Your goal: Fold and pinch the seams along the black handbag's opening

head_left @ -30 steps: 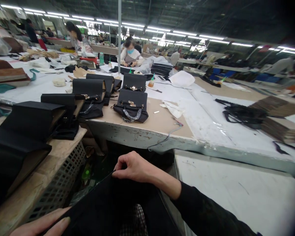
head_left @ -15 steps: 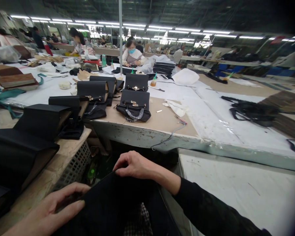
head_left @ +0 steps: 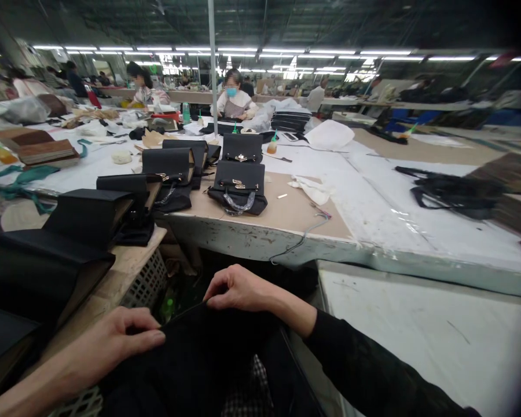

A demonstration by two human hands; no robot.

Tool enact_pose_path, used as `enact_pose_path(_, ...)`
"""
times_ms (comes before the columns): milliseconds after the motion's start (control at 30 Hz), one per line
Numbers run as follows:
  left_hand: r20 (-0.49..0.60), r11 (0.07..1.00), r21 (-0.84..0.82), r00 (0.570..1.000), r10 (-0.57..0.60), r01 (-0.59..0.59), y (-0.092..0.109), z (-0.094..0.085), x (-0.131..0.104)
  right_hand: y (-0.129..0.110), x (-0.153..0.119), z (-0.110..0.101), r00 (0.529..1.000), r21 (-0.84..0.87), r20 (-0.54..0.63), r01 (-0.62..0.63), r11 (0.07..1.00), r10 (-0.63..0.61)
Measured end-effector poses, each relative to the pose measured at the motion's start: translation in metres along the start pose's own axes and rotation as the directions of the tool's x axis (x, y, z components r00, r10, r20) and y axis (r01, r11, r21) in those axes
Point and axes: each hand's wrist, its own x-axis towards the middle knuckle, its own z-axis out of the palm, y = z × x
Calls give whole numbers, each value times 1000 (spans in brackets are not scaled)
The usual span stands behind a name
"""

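Observation:
A black piece of soft material (head_left: 178, 359) with a thin, straight rim lies over my lap. It is too dark to tell its exact kind. My left hand (head_left: 121, 339) pinches the near left part of the rim between thumb and fingers. Farther along the same rim, my right hand (head_left: 234, 289) grips it at the far corner, thumb below and fingers curled over. Checked cloth (head_left: 254, 388) shows within the dark area below. On the left, a row of black handbags (head_left: 47, 266) with flaps stands close to my left arm.
Across the worktable (head_left: 364, 202) stand more black handbags, one with a wrapped handle (head_left: 238, 200) in front. A cord (head_left: 299, 240) hangs over the table edge. Below left is a plastic crate (head_left: 145, 281); at right, a white surface (head_left: 408, 324). A masked person (head_left: 234, 98) sits opposite.
My left hand has moved right and up onto the rim, its fingers closing from apart to a pinch. My right hand keeps its hold. The view has shifted slightly.

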Motion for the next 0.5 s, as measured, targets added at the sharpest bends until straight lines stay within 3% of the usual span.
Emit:
enact_pose_path(100,-61,999,-2,998,-32,32,-28,-4,-20,-2,4,3,1000,-5,22,3,1000,-3)
enact_pose_path(200,-61,997,17,996,-71,72,-32,-9,-25,-6,7,5,1000,-31,19,4,999,-4)
enact_pose_path(300,-8,983,181,1000,-22,24,-2,-12,-8,-6,6,4,1000,12,22,4,1000,-4)
enact_pose_path(367,0,964,249,995,98,-95,26,-7,15,-4,4,2,1000,63,24,3,998,-5)
enact_pose_path(500,108,951,-32,944,311,-309,63,19,71,6,-1,-2,998,117,-50,-40,992,46)
